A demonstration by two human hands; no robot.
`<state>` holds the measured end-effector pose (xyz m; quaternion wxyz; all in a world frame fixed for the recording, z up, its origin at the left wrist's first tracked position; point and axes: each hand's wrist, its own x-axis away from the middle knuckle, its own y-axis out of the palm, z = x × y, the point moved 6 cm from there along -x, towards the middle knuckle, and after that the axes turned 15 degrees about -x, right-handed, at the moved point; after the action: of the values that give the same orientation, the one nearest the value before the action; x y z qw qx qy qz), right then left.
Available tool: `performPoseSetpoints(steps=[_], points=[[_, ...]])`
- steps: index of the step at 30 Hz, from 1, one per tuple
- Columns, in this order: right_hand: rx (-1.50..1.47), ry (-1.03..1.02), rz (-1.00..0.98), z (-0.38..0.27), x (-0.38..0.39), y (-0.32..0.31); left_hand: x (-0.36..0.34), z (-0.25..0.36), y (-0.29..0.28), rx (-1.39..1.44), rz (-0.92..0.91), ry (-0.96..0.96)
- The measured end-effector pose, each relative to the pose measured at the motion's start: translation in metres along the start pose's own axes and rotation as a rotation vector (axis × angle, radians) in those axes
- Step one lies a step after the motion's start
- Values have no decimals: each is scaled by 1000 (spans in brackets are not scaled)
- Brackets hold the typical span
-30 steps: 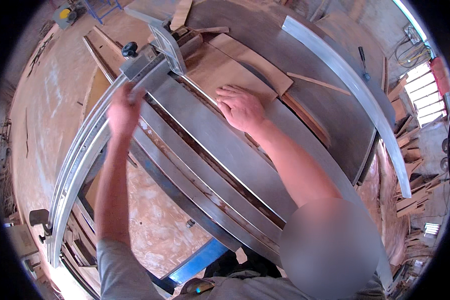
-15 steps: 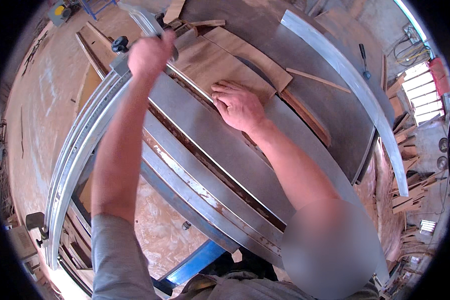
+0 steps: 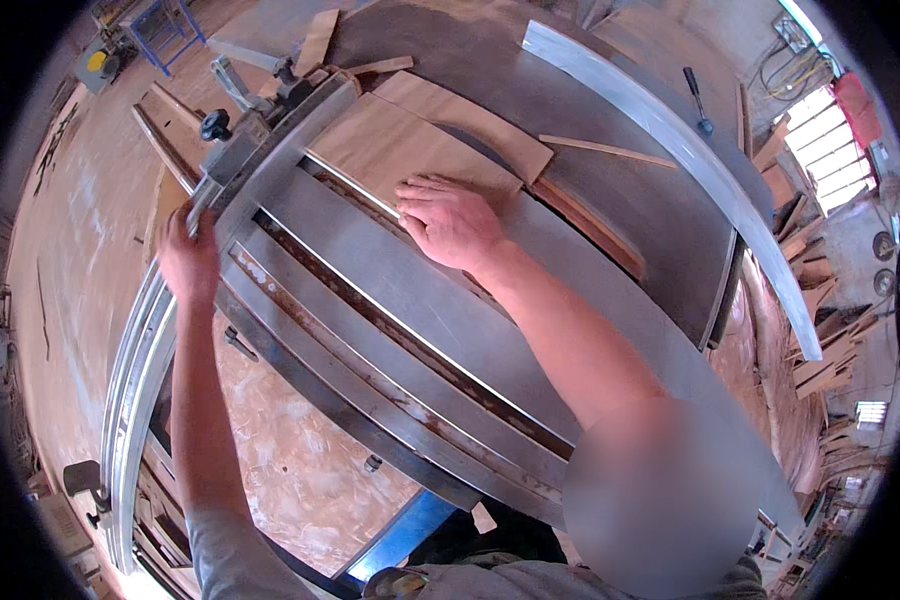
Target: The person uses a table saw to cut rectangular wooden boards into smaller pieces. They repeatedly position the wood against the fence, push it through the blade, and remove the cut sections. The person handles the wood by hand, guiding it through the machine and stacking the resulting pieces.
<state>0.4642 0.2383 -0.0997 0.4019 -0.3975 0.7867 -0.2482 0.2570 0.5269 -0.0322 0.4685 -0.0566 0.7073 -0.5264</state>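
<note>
Left hand grasps the long silver metal rail, while the right hand presses unclenched on the flat light-brown wooden board, lying on the grey metal table

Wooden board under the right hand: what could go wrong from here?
The wooden board might twist or slip, since the right hand rests near one edge. Fingertips could get pinched: a slot runs close by in the metal table. The thin wood strip beyond looks loose and might get knocked.
</note>
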Motion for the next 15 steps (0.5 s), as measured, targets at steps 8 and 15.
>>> performPoseSetpoints(steps=[8, 15], points=[[276, 122, -215, -6, -1, 18, 24, -93, 22, -393, -320, -98], [116, -56, -144, -19, 13, 6, 26, -89, 19, -372, -339, -118]])
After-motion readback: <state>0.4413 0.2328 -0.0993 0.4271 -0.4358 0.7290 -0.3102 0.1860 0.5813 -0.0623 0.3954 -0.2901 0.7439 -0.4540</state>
